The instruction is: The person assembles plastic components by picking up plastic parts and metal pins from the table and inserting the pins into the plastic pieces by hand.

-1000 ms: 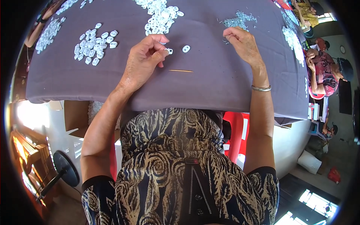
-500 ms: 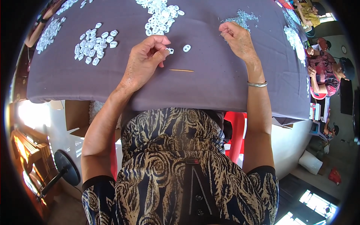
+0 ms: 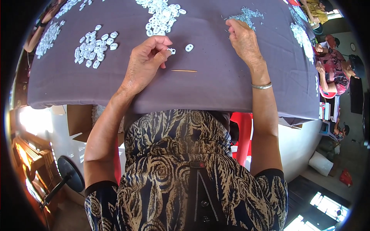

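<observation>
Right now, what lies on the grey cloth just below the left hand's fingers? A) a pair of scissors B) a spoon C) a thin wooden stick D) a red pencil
C: a thin wooden stick lies flat on the grey cloth, just below the left hand, which pinches a small white ring.

A brown cardboard box point(image 3: 80, 122) stands under the near left edge of the grey-clothed table point(image 3: 216, 88), its open flap hanging down. No labels, signs or screens can be made out anywhere around that table.
</observation>
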Demonstrator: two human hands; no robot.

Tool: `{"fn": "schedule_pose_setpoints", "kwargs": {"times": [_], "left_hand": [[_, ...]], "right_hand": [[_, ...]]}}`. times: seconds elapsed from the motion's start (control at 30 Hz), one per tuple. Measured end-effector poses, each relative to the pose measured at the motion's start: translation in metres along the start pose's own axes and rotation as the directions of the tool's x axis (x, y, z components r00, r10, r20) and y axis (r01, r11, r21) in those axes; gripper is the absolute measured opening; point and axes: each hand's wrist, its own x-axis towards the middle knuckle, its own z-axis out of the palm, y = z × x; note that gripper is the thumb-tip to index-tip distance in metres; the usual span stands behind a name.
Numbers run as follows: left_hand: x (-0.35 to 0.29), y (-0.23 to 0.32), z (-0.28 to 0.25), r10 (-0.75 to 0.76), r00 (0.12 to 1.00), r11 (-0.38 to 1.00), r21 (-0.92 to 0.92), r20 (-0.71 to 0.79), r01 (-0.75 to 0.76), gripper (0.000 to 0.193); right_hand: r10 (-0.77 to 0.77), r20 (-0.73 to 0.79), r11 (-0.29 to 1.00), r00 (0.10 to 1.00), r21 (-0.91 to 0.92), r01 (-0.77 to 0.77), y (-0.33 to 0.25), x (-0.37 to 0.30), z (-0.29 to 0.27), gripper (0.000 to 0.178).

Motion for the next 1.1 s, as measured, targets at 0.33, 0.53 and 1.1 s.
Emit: {"fn": "schedule_pose_setpoints", "kwargs": {"times": [0.33,0.53,1.1], "left_hand": [[0.0,0.002,0.003,0.024,0.999,0.998,-0.065,-0.023,-0.026,0.02],[0.001,-0.001,0.001,0.052,0.997,0.993,-0.1,-0.052,-0.057,0.022],[0.001,-0.003,0.001,0.085,0.996,0.993,-0.081,-0.024,-0.087,0.021]], "right_hand": [[0.218,0.063,0.934,0.974,0.274,-0.227,-0.01,-0.003,-0.012,0.014],[-0.014,0.158,0.96,0.987,0.278,-0.031,-0.027,0.0,-0.003,0.011],[0.057,0.466,0.985,0.883,0.118,-0.125,-0.021,0.016,-0.025,0.007]]}}
